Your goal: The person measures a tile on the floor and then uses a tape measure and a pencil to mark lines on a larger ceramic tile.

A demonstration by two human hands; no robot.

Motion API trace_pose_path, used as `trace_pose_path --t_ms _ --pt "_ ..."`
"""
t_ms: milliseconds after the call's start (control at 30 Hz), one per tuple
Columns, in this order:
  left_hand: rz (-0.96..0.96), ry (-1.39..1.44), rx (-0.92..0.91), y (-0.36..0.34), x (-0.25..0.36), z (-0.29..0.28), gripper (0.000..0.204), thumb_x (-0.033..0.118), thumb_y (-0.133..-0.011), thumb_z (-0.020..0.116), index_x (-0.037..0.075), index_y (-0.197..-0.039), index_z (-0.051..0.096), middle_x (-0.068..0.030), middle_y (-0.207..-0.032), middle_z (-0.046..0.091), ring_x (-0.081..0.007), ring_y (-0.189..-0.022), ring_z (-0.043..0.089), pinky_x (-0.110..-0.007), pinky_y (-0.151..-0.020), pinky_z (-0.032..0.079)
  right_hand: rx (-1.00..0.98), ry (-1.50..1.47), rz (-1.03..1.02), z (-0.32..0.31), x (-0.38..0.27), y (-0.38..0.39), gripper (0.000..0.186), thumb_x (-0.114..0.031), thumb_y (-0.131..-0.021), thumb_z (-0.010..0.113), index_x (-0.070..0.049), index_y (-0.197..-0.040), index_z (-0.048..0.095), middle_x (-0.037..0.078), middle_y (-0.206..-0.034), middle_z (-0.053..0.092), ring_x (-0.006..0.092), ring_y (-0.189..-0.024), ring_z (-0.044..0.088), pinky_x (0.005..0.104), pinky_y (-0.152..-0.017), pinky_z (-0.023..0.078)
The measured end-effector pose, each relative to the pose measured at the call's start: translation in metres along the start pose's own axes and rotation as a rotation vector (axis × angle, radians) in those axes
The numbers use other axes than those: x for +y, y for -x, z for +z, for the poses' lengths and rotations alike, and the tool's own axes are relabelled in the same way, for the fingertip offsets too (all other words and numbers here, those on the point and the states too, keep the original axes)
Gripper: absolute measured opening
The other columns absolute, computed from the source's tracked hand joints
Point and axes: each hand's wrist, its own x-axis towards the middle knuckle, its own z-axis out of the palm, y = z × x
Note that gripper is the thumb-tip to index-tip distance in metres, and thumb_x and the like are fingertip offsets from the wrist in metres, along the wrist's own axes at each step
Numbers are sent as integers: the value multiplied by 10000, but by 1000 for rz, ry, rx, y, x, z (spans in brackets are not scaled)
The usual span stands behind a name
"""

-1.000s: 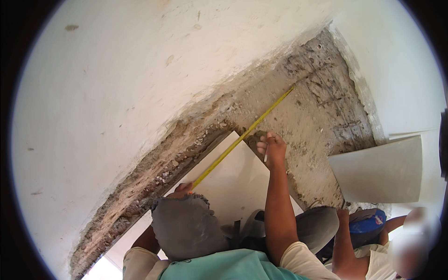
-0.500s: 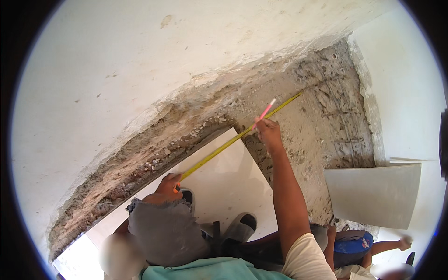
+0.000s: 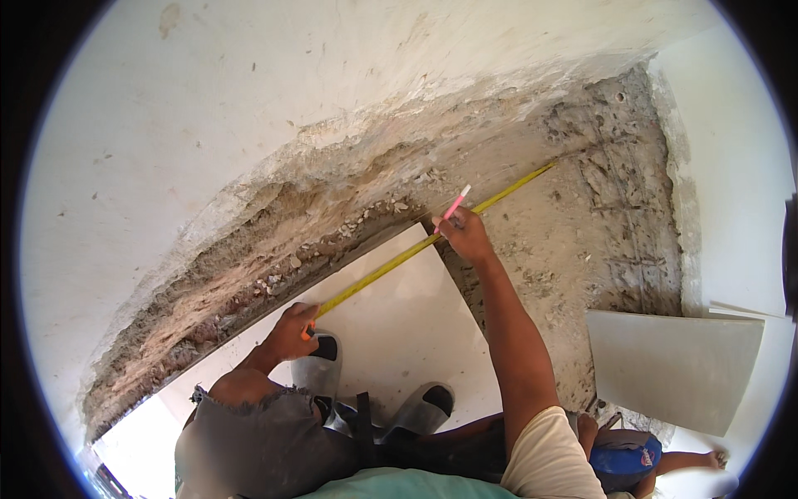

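Note:
My left hand is closed on an orange tape measure low on the white floor tile. Its yellow blade runs diagonally over the tile and bare concrete toward the rough far corner. My right hand grips a pink pen, white end up, over the blade near the tile's far corner. My sandalled feet stand on the tile, partly hidden by my grey knee.
A chipped band of rubble runs under the white wall. Rough concrete lies in the corner. A grey sheet leans at right. Another person, with a blue patch on their clothing, is at lower right.
My right hand has risen to the blade, the pen now pointing up, and since moved slightly left. My left hand has come into fuller view on the tape measure. The view has shifted.

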Motion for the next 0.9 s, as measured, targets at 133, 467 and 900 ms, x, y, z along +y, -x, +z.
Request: trace_pose_path --t_ms 133,467,900 --pt "17 16 26 2 -1 0 736 136 -690 688 -17 -1373 459 -152 -1068 534 -301 -1011 538 -355 -886 457 -7 90 -4 7 5 -1 228 -203 -873 684 18 -892 629 103 -788 674 175 -732 633 327 -683 493" --pt "-11 29 10 1 0 0 733 131 -693 684 -17 -1374 458 -172 -1137 520 -312 -1047 541 -351 -912 456 -12 143 -17 9 15 -5 224 -204 -883 680 14 -873 631 78 -774 650 142 -730 591 314 -689 479" --pt "-2 18 -13 -2 1 -2 749 134 -692 689 -24 -1382 445 -187 -1198 505 -321 -1097 536 -345 -942 450 -10 74 -18 5 17 -5 287 -258 -870 683 23 -905 638 158 -804 686 251 -762 668 364 -709 507"
